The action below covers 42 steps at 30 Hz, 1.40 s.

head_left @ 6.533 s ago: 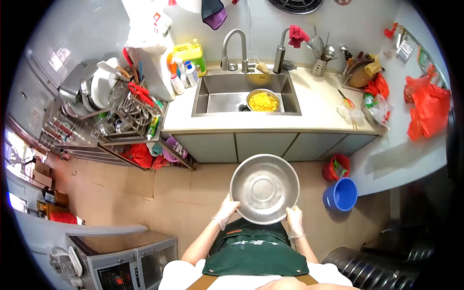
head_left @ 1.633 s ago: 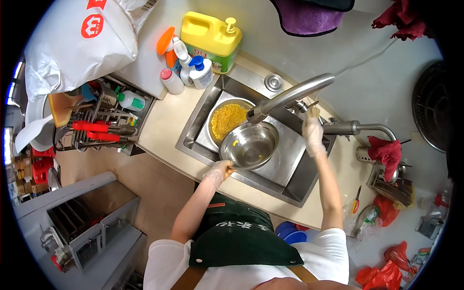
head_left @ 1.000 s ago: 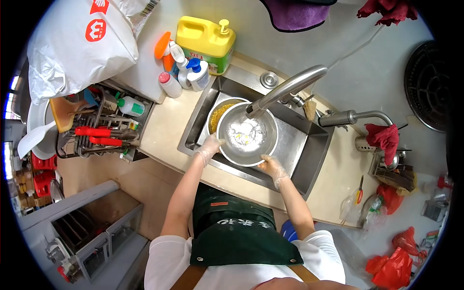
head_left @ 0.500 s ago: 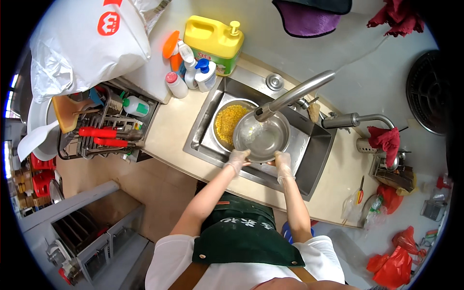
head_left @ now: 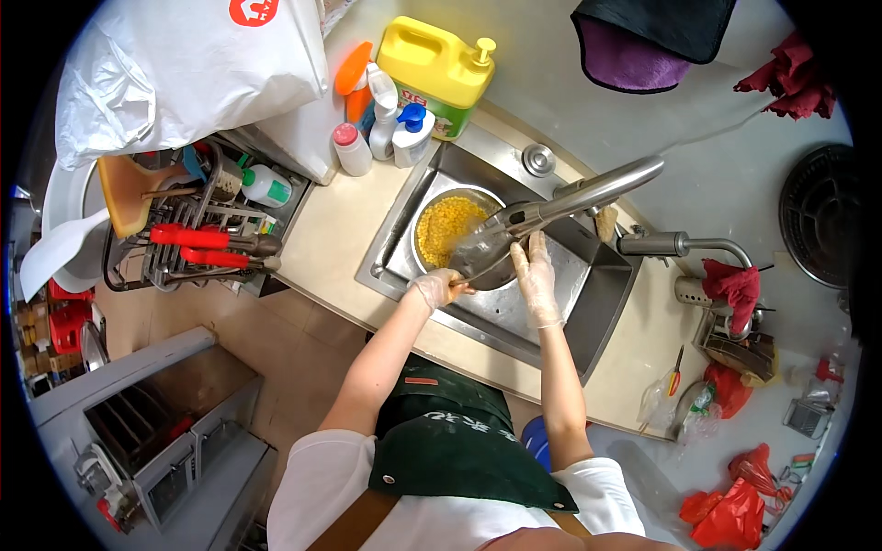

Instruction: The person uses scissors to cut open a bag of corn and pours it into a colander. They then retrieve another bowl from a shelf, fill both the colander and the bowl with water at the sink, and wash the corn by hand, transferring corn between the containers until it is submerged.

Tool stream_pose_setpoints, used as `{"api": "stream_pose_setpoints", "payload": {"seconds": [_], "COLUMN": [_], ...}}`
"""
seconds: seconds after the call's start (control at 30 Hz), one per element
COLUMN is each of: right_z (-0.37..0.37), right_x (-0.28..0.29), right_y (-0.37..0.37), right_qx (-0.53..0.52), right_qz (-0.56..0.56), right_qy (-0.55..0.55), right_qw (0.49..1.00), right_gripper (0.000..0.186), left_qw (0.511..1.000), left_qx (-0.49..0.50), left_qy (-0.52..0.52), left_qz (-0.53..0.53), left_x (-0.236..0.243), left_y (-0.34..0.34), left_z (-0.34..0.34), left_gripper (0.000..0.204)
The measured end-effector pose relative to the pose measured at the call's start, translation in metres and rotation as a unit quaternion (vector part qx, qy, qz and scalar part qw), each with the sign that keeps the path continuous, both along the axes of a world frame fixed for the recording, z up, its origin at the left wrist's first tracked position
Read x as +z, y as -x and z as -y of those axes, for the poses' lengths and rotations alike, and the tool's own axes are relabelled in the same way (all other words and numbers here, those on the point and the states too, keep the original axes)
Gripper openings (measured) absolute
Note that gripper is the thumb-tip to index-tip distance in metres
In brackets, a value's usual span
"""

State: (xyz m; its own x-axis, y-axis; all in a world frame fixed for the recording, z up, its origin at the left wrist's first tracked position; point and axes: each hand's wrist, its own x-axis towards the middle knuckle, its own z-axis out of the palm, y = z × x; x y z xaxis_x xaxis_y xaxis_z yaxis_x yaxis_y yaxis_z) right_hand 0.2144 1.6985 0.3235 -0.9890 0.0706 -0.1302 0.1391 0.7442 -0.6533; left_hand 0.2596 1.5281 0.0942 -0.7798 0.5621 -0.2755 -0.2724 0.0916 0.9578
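Both gloved hands are on a steel bowl [head_left: 489, 266], tilted leftward over the sink [head_left: 588, 303] beneath the curved faucet [head_left: 606, 185]. My left hand [head_left: 439, 288] grips the lower left of its rim with closed fingers. Along its right side, my right hand [head_left: 535, 280] holds it with long, fairly straight fingers. Yellow corn kernels [head_left: 446, 220] fill a round pan in the sink's left part, just beside the tilted bowl. A clear blur, apparently water, lies between bowl and kernels; the faucet hides part of this.
Bottles [head_left: 354, 147] and a yellow jug [head_left: 432, 69] stand behind the sink's left end. A crowded dish rack [head_left: 207, 237] is at left. At right are a second tap [head_left: 652, 243] with a red cloth [head_left: 730, 285], scissors [head_left: 677, 367] and red bags [head_left: 726, 514].
I was standing back from the sink 6.5 seconds ago. Over the last second the bowl has tipped leftward toward the kernels, and my right hand has risen along its side.
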Motion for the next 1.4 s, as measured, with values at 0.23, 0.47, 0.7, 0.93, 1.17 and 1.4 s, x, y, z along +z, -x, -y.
{"api": "stream_pose_setpoints", "payload": {"seconds": [0.23, 0.47, 0.7, 0.93, 1.17, 1.4], "right_z": [-0.020, -0.026, -0.137, -0.183, -0.225, -0.145], "right_x": [0.008, 0.043, -0.006, -0.135, -0.226, -0.064], "right_y": [-0.019, -0.038, -0.110, -0.125, -0.148, -0.036], "right_qx": [-0.067, -0.106, -0.418, -0.551, -0.598, -0.235], "right_qz": [0.027, 0.078, 0.235, 0.267, 0.247, 0.002], "right_qy": [-0.142, 0.076, 0.286, 0.264, 0.231, 0.148], "right_qw": [0.987, 0.988, 0.830, 0.745, 0.727, 0.961], "right_gripper": [0.060, 0.061, 0.039, 0.018, 0.019, 0.048], "left_qw": [0.987, 0.963, 0.925, 0.953, 0.910, 0.856], "left_qx": [-0.079, 0.022, 0.142, 0.111, 0.374, 0.487], "left_qy": [0.116, -0.116, 0.061, 0.243, 0.170, 0.116], "left_qz": [-0.081, 0.244, 0.348, 0.145, 0.046, 0.130], "left_x": [0.081, -0.053, 0.095, 0.121, 0.175, 0.223], "left_y": [-0.004, -0.043, -0.019, -0.031, -0.040, -0.061], "left_z": [-0.021, -0.063, -0.126, -0.103, 0.006, 0.019], "left_gripper": [0.030, 0.019, 0.029, 0.042, 0.015, 0.012]}}
